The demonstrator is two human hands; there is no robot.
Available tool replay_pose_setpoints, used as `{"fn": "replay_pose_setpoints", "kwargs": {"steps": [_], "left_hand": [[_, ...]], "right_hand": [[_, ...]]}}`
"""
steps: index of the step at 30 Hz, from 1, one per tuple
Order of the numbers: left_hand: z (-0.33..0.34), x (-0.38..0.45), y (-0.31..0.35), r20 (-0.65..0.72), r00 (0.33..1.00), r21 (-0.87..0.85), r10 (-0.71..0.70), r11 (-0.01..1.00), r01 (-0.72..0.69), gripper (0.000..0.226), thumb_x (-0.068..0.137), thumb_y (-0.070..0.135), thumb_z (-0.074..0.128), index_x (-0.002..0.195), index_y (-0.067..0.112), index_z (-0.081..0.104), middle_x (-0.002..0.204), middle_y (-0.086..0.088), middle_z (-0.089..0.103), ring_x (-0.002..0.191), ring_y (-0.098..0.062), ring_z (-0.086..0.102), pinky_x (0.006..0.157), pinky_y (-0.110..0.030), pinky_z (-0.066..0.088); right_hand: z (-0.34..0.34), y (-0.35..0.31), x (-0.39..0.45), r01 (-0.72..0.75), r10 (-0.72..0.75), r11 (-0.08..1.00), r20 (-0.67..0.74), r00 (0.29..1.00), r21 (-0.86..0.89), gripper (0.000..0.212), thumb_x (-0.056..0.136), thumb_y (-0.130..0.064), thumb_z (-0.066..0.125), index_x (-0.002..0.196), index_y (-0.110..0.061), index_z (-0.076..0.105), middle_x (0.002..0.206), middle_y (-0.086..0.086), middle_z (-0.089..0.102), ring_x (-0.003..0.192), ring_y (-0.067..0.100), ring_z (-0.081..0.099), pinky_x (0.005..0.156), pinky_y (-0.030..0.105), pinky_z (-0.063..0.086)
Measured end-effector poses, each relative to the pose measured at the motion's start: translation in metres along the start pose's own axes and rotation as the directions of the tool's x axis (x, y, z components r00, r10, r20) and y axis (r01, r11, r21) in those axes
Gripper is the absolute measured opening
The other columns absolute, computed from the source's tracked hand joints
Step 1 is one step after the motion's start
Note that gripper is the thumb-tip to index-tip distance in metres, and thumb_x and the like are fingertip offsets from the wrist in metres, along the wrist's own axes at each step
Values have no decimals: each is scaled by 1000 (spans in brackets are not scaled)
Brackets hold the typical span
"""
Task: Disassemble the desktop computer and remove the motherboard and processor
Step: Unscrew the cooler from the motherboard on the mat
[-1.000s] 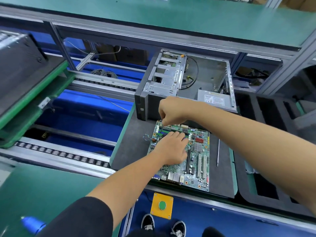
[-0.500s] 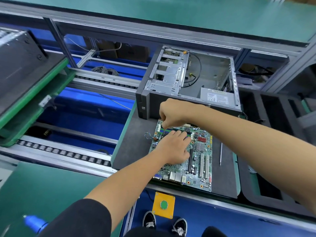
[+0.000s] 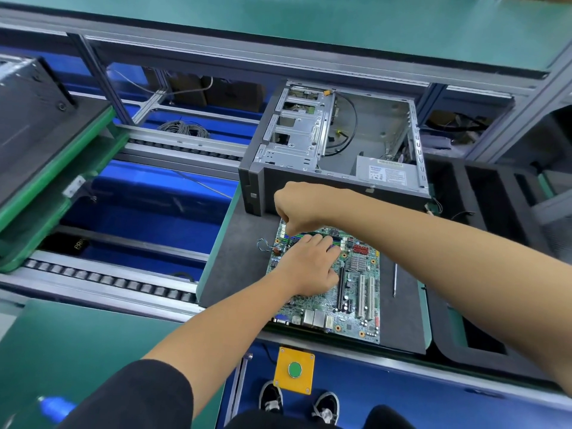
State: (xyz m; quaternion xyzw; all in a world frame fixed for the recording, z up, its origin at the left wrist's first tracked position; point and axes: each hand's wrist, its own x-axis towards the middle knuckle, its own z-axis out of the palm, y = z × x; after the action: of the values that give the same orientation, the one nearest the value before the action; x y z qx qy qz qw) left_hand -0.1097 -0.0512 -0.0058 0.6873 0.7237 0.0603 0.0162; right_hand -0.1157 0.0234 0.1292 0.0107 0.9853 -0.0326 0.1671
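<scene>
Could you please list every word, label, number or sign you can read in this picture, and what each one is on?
"BRI": gold letters, cut off, on a dark object under the conveyor at left.
White label on the power supply inside the computer case: printed lines, too small to read.
Motherboard markings: too small to read.
Green button on the yellow plate: no text.

Bright, even overhead light fills the scene, with only soft shadows. Pale glare streaks the green bench top [image 3: 340, 23] toward twelve o'clock. Wide-angle distortion bends the grey aluminium frame rails [image 3: 216, 54] near the edges. Slight blur softens the picture, strongest at the corners.
</scene>
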Motion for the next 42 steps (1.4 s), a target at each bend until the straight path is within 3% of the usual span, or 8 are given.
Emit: {"fn": "replay_pose_setpoints", "kwargs": {"steps": [11, 18, 22, 25, 29, 35, 38, 42], "left_hand": [[-1, 1, 1, 41, 999, 17, -10, 1000, 10, 34, 79, 31, 36, 99, 10, 54, 92, -6, 53, 85, -25, 46, 77, -39, 38], [-3, 0, 2, 36, 999, 37, 1, 999, -3, 30, 85, 30, 41, 103, 8, 51, 99, -9, 50, 83, -26, 42, 74, -38, 34], [-4, 1, 2, 44, 999, 37, -2, 999, 0, 30, 84, 29, 39, 103, 8, 50, 97, -9, 49, 82, -25, 41, 73, -38, 33], [-4, 1, 1, 45, 999, 27, -6, 1000, 5, 29, 83, 29, 39, 102, 9, 49, 95, -9, 48, 82, -25, 40, 74, -38, 34], [-1, 1, 1, 45, 999, 27, -8, 1000, 7, 32, 82, 31, 36, 101, 10, 49, 94, -8, 47, 81, -24, 39, 74, -39, 36], [2, 1, 2, 22, 1000, 46, 1, 999, -2, 36, 81, 32, 35, 104, 9, 51, 95, -9, 49, 82, -24, 40, 74, -38, 33], [2, 2, 3, 14, 1000, 50, -2, 999, 1, 33, 80, 30, 37, 101, 9, 52, 93, -7, 50, 82, -25, 43, 73, -37, 34], [2, 1, 3, 24, 1000, 62, -9, 998, 8, 35, 81, 31, 34, 103, 9, 51, 96, -9, 50, 82, -24, 40, 72, -38, 32]], "right_hand": [[-10, -17, 15, 326, -244, 854, 241, 939, -406, 11, 75, 0, 56, 66, -5, 53, 58, 4, 40, 63, 27, 43, 53, 31, 36], [-19, 4, 11, -121, 51, 948, 237, 970, 293, 21, 84, -10, 50, 78, -1, 69, 66, 9, 67, 50, 17, 67, 51, 21, 47], [-9, 1, 6, -258, 223, 881, 132, 966, 397, 25, 84, -14, 51, 62, -2, 54, 55, 14, 60, 48, 27, 68, 50, 24, 47], [-10, 4, 6, -349, 331, 917, 120, 936, 195, 37, 91, -29, 45, 60, -8, 48, 54, 9, 53, 52, 27, 65, 55, 27, 46], [-15, 3, 2, -211, 198, 977, 343, 918, 2, 40, 99, -20, 37, 64, -8, 53, 61, 7, 62, 54, 19, 59, 52, 27, 45], [-14, -4, -4, 219, -214, 822, 71, 974, -526, 21, 85, -8, 55, 72, -9, 39, 67, 2, 40, 62, 25, 46, 52, 30, 35], [-11, -7, 1, 323, -346, 788, 55, 936, -524, 23, 76, -2, 57, 69, -11, 38, 60, 0, 30, 51, 17, 31, 44, 27, 22], [-10, 1, 9, 188, -195, 945, -2, 981, -267, 19, 78, -17, 60, 67, -12, 45, 61, 1, 40, 52, 19, 37, 47, 27, 30]]}}
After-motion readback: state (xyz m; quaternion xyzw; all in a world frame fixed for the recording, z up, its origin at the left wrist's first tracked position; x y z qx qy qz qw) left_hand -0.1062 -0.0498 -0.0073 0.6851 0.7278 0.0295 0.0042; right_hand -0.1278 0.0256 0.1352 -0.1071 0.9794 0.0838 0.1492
